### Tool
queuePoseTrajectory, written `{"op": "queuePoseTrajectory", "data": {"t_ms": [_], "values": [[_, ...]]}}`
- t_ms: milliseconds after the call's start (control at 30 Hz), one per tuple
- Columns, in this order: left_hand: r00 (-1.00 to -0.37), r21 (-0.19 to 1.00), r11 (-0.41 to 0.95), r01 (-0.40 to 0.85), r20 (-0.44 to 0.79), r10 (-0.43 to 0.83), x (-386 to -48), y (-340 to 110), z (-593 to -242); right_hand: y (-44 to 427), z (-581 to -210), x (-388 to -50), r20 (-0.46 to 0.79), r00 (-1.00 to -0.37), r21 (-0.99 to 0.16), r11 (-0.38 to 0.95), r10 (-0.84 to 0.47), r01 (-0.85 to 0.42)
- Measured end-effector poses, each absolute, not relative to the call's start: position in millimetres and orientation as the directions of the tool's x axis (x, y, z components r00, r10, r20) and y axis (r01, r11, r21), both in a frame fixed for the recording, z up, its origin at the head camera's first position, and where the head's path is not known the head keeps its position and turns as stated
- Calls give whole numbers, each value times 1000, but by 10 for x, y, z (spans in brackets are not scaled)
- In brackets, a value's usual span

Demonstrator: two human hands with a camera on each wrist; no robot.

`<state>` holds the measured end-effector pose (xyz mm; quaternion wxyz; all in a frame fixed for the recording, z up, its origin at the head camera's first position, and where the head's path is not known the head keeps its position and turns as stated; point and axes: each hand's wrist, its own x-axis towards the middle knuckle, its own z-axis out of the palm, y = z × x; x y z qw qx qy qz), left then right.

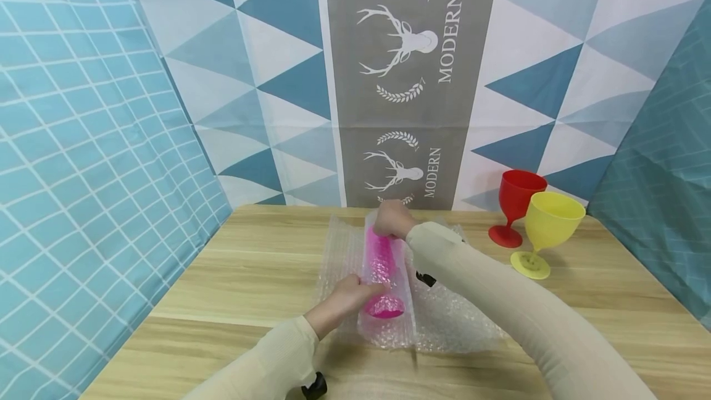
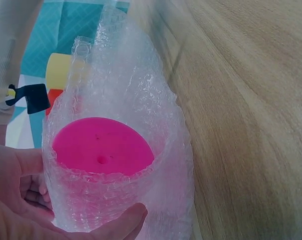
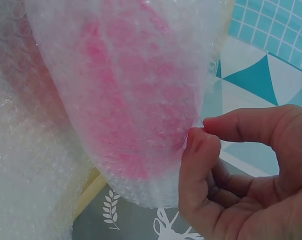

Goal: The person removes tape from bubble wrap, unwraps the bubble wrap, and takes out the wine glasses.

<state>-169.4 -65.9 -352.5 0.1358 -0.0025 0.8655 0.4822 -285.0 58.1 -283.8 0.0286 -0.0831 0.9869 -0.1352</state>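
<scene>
A pink goblet lies on its side, rolled in clear bubble wrap; its round foot shows at the near end. My left hand grips the wrapped goblet near that foot, its thumb across the wrap. At the far end, my right hand pinches the wrap's edge between thumb and forefinger, beside the pink shape seen blurred through the bubbles. Loose wrap spreads on both sides of the roll.
On the right of the wooden table stand a red goblet and, just in front of it, a yellow goblet. A patterned cloth hangs behind the table, with blue gridded cloth at the left.
</scene>
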Motion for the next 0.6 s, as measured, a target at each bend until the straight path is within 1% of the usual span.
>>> {"op": "queuePoseTrajectory", "data": {"t_ms": [133, 233, 367, 433, 600], "values": [[-962, 838, 528, -135, -238, 132, -1692, -660, -3527, 594, -2844, -2841, 22, -984, -244, 953, -177, -177], [-962, 839, 528, -131, -236, 136, -1690, -658, -3525, 610, -2842, -2844, 38, -985, -265, 949, -168, -172], [-963, 836, 534, -126, -231, 135, -1686, -655, -3522, 639, -2836, -2861, 42, -987, -305, 938, -158, -163], [-964, 837, 533, -124, -230, 136, -1684, -655, -3522, 656, -2832, -2866, 48, -985, -290, 941, -166, -173], [-965, 835, 539, -113, -220, 139, -1686, -660, -3526, 680, -2836, -2874, 38, -985, -304, 937, -169, -172]]}}
